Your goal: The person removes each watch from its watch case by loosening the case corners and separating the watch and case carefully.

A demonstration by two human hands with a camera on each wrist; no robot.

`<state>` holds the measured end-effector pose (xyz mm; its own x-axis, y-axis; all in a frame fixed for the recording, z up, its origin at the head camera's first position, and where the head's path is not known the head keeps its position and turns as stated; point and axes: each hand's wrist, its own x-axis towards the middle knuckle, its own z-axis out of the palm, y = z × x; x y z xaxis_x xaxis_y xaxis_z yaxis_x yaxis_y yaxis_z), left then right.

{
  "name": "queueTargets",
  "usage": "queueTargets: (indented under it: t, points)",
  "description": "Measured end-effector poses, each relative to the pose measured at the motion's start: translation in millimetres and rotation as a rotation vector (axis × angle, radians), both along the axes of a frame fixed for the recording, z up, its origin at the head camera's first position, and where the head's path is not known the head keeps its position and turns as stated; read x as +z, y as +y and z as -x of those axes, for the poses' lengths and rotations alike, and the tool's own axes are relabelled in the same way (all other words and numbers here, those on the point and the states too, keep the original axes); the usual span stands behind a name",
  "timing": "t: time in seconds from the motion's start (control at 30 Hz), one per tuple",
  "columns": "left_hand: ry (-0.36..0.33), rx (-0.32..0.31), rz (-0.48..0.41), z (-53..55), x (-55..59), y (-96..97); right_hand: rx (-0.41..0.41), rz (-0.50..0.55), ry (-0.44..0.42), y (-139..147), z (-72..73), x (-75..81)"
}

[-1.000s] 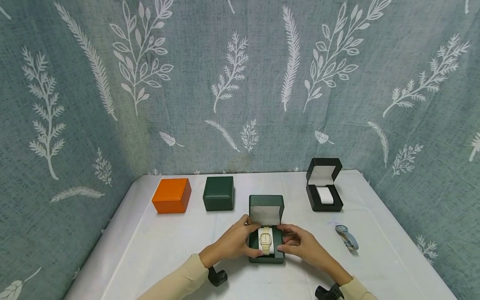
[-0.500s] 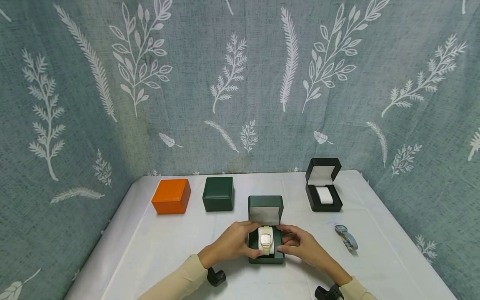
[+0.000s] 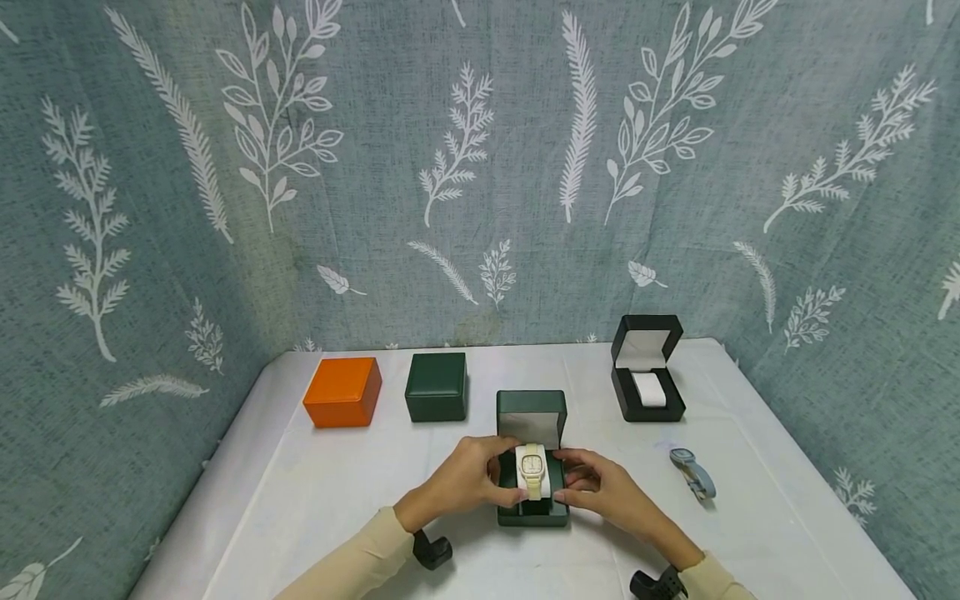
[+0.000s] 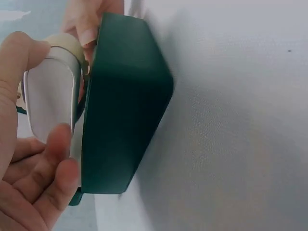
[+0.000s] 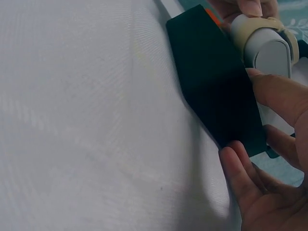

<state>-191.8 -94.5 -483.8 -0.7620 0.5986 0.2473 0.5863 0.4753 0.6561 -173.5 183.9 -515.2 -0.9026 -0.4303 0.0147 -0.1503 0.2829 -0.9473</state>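
A cream wristwatch [image 3: 532,467] is strapped round a white watch cushion [image 4: 50,94]. My left hand [image 3: 467,477] pinches this cushion between thumb and fingers. In the right wrist view the cushion stands partly out of an open green watch box [image 3: 532,520], above its rim. The box's lid is raised at the back, showing a pale lining. My right hand [image 3: 609,493] grips the right side of the box, thumb at the rim and fingers against the outer wall [image 5: 211,72]. The box's inside is mostly hidden by the cushion and hands.
Along the back of the white table stand a closed orange box [image 3: 342,392], a closed green box [image 3: 437,387] and an open black watch box [image 3: 648,412] with a white cushion. A blue-strapped watch [image 3: 693,475] lies at the right. A patterned curtain [image 3: 480,167] hangs behind.
My left hand has shifted slightly up, lifting the cushion and watch a little out of the green box. My right hand and the box have stayed in place.
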Motion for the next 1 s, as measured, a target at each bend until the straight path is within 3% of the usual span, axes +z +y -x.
queueTargets:
  t: [0.2, 0.4, 0.6, 1.0]
  points:
    - [0.008, -0.015, -0.019, -0.7, -0.1, 0.3, -0.029, -0.023, 0.035, 3, -0.9, 2.2]
    - [0.018, -0.031, -0.047, -1.1, 0.3, 0.1, -0.044, -0.035, 0.157, 10, 1.7, 9.0]
    - [0.011, -0.042, -0.062, -1.0, 0.9, 0.8, 0.016, 0.001, 0.236, 9, 2.4, 17.1]
    - [0.022, -0.059, -0.067, -2.3, 3.9, 3.1, 0.137, 0.024, 0.231, -5, 1.4, 22.9]
